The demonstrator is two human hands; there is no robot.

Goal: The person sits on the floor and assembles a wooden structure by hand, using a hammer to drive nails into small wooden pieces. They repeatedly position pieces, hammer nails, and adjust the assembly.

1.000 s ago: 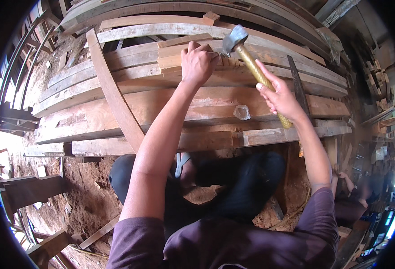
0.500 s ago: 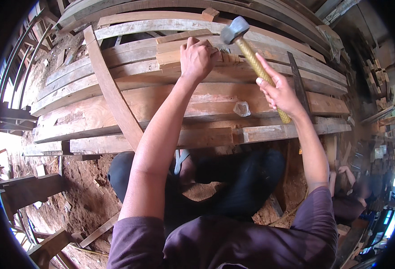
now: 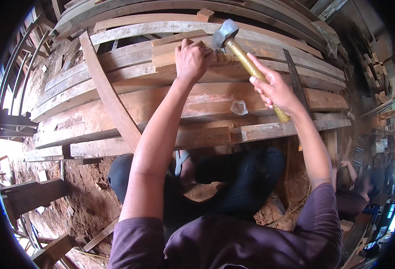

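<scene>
My right hand (image 3: 276, 92) grips a hammer (image 3: 250, 62) by its yellow textured handle. The hammer's grey metal head is up beside my left hand, over the wooden beams. My left hand (image 3: 191, 60) is closed in a fist above a pale wooden block (image 3: 164, 58) on the stacked beams. What the fist holds is mostly hidden by the fingers and the hammer head. Under both forearms run long timber beams (image 3: 148, 96), laid side by side across the view.
A thin board (image 3: 105, 92) slants across the beams at left. A handsaw-like dark strip (image 3: 295, 76) lies across them at right. A small clear plastic piece (image 3: 239, 107) rests on a near beam. Another person (image 3: 352, 195) is at far right.
The view has shifted a little, so most things sit slightly farther left. The hammer head is slightly closer to my left hand. Both grips stay the same.
</scene>
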